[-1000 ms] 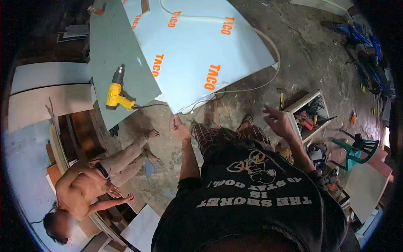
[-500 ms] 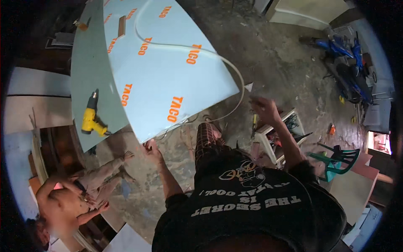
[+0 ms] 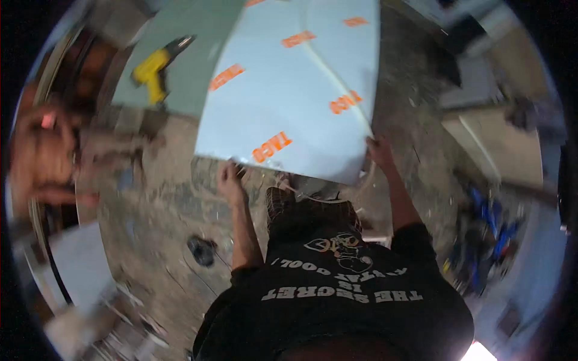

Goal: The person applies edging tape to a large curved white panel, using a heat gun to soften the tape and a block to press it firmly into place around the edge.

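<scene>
A large panel (image 3: 259, 120) with pale blue film and orange print stretches away in front of me. My left hand (image 3: 232, 183) is at its near edge, left of the middle, fingers bent closed against that edge. A thin, pale flexible strip (image 3: 334, 78) runs across the panel to its right edge, where my right hand (image 3: 380, 153) is closed around it. From there the strip loops below the panel's near right corner, in front of my legs. Blur hides the exact fingertip contact of both hands.
A yellow pistol-grip power tool (image 3: 153, 72) with a dark nozzle lies on a grey-green board (image 3: 180, 90) beyond the panel's left side. Another person (image 3: 51, 156) sits at the left. A dark object (image 3: 201, 249) is on the floor; a blue motorbike (image 3: 490, 222) stands at the right.
The view has turned right, and the panel now appears more squarely ahead. My right hand, open in the air before, has come to the panel's right edge and taken the strip.
</scene>
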A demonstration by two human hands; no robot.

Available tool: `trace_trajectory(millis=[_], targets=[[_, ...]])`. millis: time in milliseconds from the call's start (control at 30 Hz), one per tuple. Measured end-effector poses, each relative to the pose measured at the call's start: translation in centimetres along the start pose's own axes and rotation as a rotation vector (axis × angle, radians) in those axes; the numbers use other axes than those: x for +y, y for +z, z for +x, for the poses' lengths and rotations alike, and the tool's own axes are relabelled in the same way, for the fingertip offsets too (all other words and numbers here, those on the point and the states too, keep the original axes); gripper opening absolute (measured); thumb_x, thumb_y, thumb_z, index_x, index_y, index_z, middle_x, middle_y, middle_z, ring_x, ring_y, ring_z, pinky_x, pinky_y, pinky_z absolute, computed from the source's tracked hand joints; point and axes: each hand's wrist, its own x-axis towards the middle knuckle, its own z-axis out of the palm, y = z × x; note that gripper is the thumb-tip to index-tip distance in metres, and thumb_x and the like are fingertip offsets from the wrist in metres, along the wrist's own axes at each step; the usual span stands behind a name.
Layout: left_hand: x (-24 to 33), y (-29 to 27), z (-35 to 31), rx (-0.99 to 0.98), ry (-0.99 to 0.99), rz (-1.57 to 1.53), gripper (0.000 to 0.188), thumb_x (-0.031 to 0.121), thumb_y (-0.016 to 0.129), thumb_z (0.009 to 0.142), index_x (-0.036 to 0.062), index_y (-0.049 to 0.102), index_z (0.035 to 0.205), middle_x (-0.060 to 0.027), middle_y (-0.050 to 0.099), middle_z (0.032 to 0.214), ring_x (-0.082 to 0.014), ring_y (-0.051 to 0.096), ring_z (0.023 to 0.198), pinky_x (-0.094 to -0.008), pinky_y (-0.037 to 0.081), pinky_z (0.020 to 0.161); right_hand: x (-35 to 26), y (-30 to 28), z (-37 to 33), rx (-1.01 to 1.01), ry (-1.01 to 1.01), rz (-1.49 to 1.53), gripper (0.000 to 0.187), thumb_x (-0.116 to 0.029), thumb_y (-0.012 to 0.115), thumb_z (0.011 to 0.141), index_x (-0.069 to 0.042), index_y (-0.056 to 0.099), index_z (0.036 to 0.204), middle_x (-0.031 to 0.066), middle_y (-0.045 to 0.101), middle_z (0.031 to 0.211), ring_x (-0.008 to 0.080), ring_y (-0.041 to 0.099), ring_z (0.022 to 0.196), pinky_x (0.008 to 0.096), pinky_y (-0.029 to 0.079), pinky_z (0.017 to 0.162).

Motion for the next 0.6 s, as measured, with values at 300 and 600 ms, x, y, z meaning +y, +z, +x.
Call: trace_trajectory(millis=[300, 600], targets=[[-1.9, 2.1, -3.2, 0.071, -0.025, -0.085, 0.022, 0.014, 0.065, 0.09, -0.0041, 0.065, 0.101, -0.009, 0.066, 0.088, -0.017, 0.065, 0.074, -0.0321, 0.058, 0.068, 6.3, -7.0, -3.8, -0.174, 0.075, 0.303, 0.027, -0.033, 0.067, 0.089, -0.006, 0.066, 0.095, -0.0022, 0.047, 0.066, 0.0084, 0.048, 0.057, 0.0287, 0.038, 0.051], [-6.6, 7.2, -10.3, 0.197, 0.033, -0.049, 0.02, 0.012, 0.065, 0.09, -0.0061, 0.066, 0.098, -0.0076, 0.065, 0.087, -0.0163, 0.064, 0.079, -0.0331, 0.057, 0.072, 16.7, -12.0, -2.2, -0.664, -0.003, 0.578, 0.077, -0.059, 0.06, 0.086, 0.001, 0.046, 0.133, 0.0069, 0.06, 0.092, 0.0211, 0.065, 0.093, 0.031, 0.054, 0.078]])
